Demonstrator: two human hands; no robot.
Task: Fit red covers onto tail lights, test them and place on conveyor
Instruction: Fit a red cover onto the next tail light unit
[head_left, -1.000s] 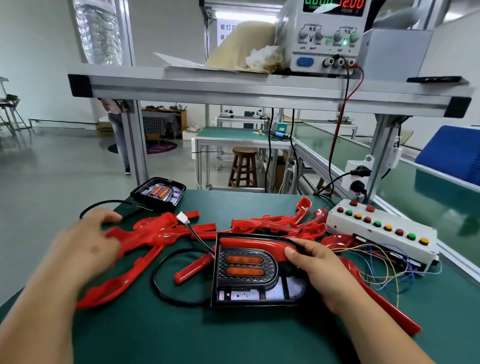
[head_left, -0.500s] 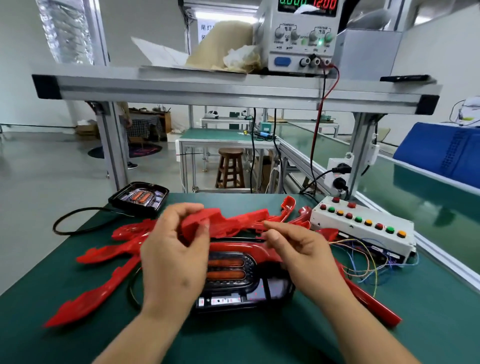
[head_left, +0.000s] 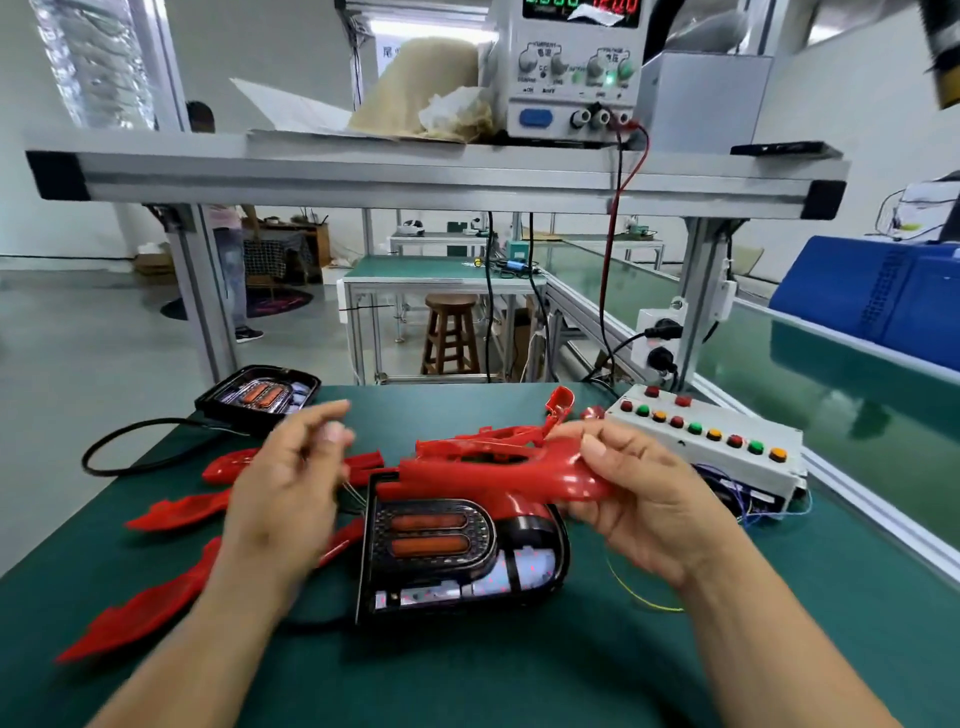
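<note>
Whereas both hands gripped the red cover (head_left: 493, 475) half a second ago, only the right hand (head_left: 644, 499) now pinches its right end, just above the tail light (head_left: 457, 556) on the green table (head_left: 519, 675); the left hand (head_left: 285, 499) has let go, blurred, fingers loosely spread.

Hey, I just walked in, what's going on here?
A person is assembling tail lights at a green bench. Their right hand grips a red cover, held just above the black tail light in front of them; it isn't seated yet. The left hand is blurred, open and holds nothing. More red covers lie to the left, and a second tail light sits back left.
</note>
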